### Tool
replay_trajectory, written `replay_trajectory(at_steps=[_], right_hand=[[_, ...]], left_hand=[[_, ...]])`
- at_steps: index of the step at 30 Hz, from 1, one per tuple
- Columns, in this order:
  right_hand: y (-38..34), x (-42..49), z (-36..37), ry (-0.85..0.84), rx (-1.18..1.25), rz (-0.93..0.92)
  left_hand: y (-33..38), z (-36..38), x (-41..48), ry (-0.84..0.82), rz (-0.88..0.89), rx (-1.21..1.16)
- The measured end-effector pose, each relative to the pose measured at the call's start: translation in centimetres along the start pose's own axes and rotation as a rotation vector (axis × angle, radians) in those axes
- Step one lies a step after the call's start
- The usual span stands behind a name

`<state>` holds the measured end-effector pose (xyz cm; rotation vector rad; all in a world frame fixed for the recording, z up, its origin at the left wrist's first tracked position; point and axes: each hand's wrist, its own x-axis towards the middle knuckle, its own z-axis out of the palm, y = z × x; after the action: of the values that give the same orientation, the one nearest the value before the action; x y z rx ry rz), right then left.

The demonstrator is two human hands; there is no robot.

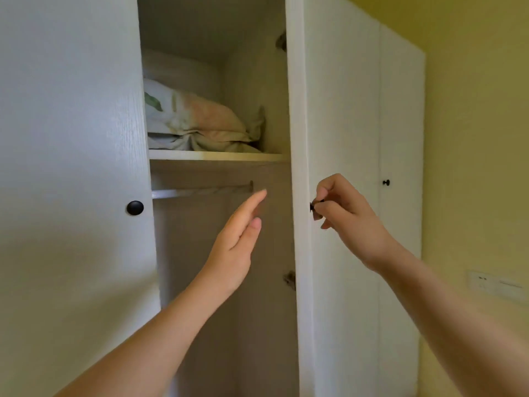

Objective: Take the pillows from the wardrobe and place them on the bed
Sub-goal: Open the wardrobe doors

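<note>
Up high, floral pillows (197,121) stacked on wardrobe shelf (217,156), right hand (347,217) pinching door knob (313,206), left hand (239,242) spread flat.

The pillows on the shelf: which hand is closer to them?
Left. The left hand reaches open into the wardrobe below the pillows; the right hand pinches the door knob off to their right.

Head view, the only one I have: worn at head height, facing forward and tilted slightly up into the open wardrobe (217,253), standing close, within arm's reach. Wide-angle lens; door edges bow toward the frame borders. The shelf (217,156) sits above centre, both forearms enter from the bottom corners, and a yellow wall (472,138) fills the right side. No second view to overlap.
</note>
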<state>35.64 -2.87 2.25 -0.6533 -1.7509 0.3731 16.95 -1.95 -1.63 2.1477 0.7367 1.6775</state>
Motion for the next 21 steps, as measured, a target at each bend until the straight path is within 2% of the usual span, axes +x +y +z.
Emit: replay_trajectory(at_steps=[5, 9, 12, 21], right_hand=[[1.3, -2.0, -6.7, 0.157, 0.081, 0.065], [3.2, -2.8, -11.0, 0.319, 0.039, 0.131], [4.6, -2.7, -13.2, 0.412, 0.108, 0.181], [7.3, -2.3, -16.9, 0.366, 0.257, 0.228]], left_hand=[[1.1, 8.0, 1.3, -0.103, 0.042, -0.203], [2.3, 14.4, 2.3, -0.203, 0.104, -0.165], [3.0, 18.6, 3.4, -0.234, 0.139, -0.149], [2.0, 25.0, 5.4, -0.100, 0.172, 0.083]])
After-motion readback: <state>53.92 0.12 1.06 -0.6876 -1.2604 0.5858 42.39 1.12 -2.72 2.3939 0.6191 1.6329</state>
